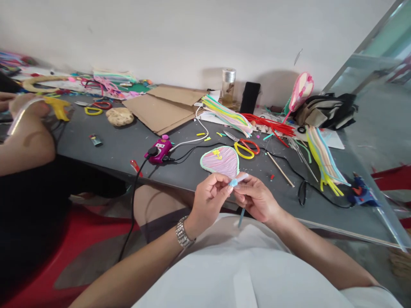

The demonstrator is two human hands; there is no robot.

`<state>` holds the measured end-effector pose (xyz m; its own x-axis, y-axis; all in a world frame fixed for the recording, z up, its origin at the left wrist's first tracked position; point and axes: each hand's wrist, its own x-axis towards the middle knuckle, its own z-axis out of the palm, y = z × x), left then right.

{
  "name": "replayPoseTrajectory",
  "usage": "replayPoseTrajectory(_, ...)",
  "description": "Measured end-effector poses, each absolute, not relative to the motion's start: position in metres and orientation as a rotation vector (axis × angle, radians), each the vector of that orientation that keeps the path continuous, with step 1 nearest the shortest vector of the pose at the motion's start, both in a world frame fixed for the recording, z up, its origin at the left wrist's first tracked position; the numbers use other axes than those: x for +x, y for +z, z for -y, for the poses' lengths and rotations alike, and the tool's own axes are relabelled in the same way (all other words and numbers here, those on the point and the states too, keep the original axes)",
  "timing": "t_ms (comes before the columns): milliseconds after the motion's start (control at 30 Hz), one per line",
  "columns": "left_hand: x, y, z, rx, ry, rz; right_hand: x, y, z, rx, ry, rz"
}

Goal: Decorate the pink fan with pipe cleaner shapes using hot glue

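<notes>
Close to my body, over the table's front edge, my left hand (208,203) pinches a light blue pipe cleaner (233,182). It is coiled into a small roll around or against a short pale stick (242,176), whose exact kind I cannot make out. My right hand (257,199) is closed on the same small piece from the other side. A blue tail of the pipe cleaner hangs below the fingers. Just beyond my hands lies a rounded, flat pink-lilac panel (221,160) with a mint border and a yellow twisted ornament (217,154).
Scissors (245,147), a wooden stick (280,169) and a purple plug adapter (159,149) with cables lie around. Further off are pipe cleaner bundles (226,114), cardboard (163,111), a bottle (228,87) and a blue glue gun (362,192). Another person's arm (28,137) is at left, by a yellow glue gun (58,108).
</notes>
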<state>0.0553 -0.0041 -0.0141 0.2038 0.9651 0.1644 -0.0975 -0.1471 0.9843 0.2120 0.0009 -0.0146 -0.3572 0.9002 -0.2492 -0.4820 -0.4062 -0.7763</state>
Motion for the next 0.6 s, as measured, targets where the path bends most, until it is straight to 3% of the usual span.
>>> replayPoseTrajectory(433, 0.052, 0.018, -0.003, 1.348, 1.022, -1.026, 0.21, -0.013, 0.005, -0.883, 1.305, 1.118)
replayPoseTrajectory(600, 0.048, 0.037, -0.01, 1.331, 0.928, -0.967, 0.215, -0.015, 0.006, -0.857, 0.917, 1.423)
